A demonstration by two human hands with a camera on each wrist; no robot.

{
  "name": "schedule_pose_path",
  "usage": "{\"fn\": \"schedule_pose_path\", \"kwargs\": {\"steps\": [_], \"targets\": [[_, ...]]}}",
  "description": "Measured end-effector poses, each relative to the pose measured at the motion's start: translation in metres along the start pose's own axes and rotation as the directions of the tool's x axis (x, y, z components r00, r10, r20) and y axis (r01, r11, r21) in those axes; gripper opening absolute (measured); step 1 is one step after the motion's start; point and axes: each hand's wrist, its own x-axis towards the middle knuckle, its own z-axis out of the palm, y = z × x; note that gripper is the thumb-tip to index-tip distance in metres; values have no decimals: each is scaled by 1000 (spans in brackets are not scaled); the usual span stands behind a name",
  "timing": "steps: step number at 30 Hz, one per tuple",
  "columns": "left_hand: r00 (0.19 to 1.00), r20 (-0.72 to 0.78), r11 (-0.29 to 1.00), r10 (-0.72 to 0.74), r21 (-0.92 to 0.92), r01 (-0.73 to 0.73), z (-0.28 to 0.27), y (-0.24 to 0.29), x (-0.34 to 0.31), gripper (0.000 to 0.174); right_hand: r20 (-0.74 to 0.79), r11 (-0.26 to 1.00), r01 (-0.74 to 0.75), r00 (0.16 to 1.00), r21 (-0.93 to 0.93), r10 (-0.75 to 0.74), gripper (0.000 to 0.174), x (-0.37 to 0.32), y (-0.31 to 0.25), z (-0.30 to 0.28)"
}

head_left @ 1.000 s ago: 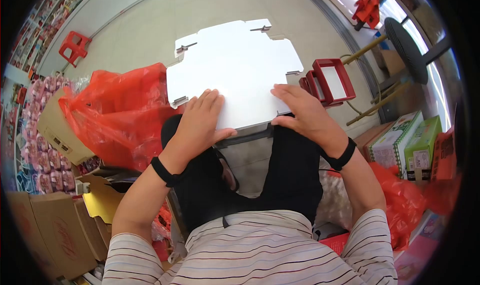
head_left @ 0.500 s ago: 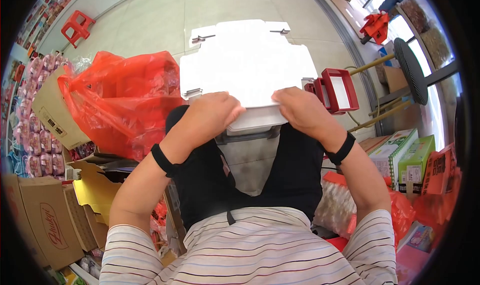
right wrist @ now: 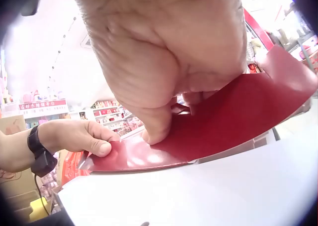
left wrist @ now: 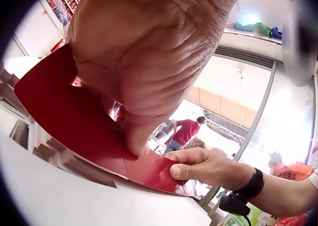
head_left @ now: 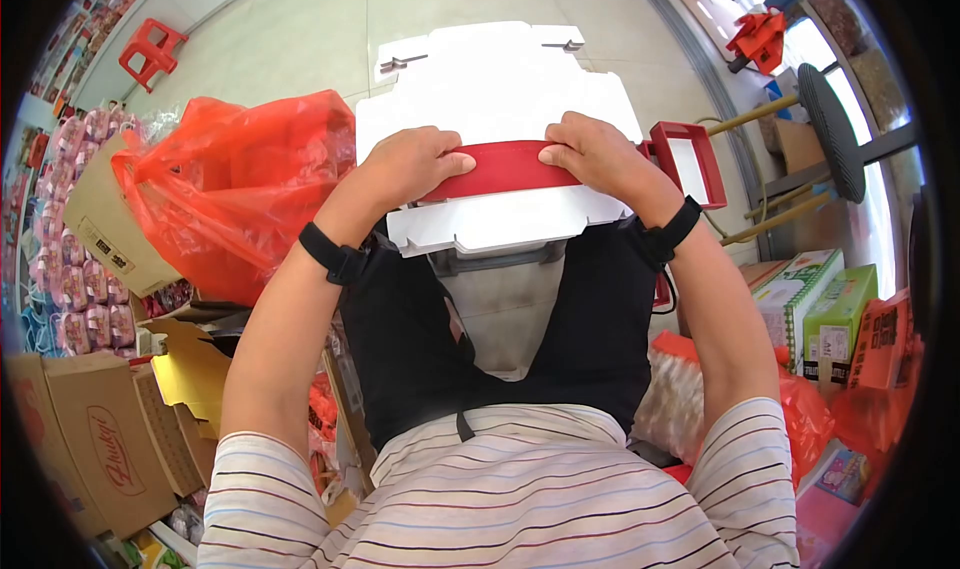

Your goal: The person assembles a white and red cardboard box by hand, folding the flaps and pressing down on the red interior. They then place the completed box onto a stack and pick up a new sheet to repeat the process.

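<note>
A die-cut cardboard box blank (head_left: 500, 89), white on its upper face, lies on top of similar sheets in front of my knees. Its near edge is bent upward and shows a red underside (head_left: 510, 169). My left hand (head_left: 415, 164) pinches the left part of that edge, thumb on the red face. On the right part, my right hand (head_left: 600, 159) grips the same way. The red flap (right wrist: 223, 121) curves between both hands in the wrist views. Below it, another white sheet (head_left: 510, 219) with a notched edge lies flat.
Red plastic bags (head_left: 250, 179) bulge at the left beside cardboard boxes (head_left: 105, 449). To the right stand red box trays (head_left: 690, 164), a round stool (head_left: 830, 134) on its side and a green box (head_left: 840, 314). A red stool (head_left: 152, 54) stands farther off.
Earlier my hands lay spread on the white sheet. They have since gripped its near edge and moved forward, lifting it so the red underside shows and the sheet below is uncovered.
</note>
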Motion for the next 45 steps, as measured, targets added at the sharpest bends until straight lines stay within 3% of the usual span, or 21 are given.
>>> {"fn": "schedule_pose_path", "kwargs": {"steps": [13, 25, 28, 31, 34, 37, 40, 45], "targets": [[999, 41, 996, -6, 94, 3, 0, -2, 15, 36, 12, 999, 7, 1000, -43, -6, 25, 10, 3, 2], [1000, -25, 990, 12, 144, -9, 11, -4, 11, 37, 41, 998, -12, 999, -69, 15, 29, 14, 0, 0], [999, -9, 981, -45, 189, 46, 10, 2, 11, 31, 53, 997, -9, 999, -80, 13, 28, 15, -1, -1], [986, -100, 983, -130, 113, 141, 10, 21, 0, 27, 44, 999, -15, 999, -41, 16, 25, 16, 1, 1], [968, -179, 935, 174, 338, -105, 20, 15, -6, 31, 68, 1000, -22, 997, 6, 22, 25, 18, 4, 0], [937, -180, 917, 300, 326, -231, 25, 19, -11, 37, -55, 998, -1, 998, 67, 5, 26, 11, 2, 6], [938, -170, 916, 304, 324, -238, 25, 21, -15, 38, -232, 981, 149, 957, -127, -175, 27, 4, 4, 7], [925, -117, 865, 363, 412, -287, 26, 18, -12, 36, -241, 939, 296, 912, -176, -333, 34, -18, -7, 12]]}}
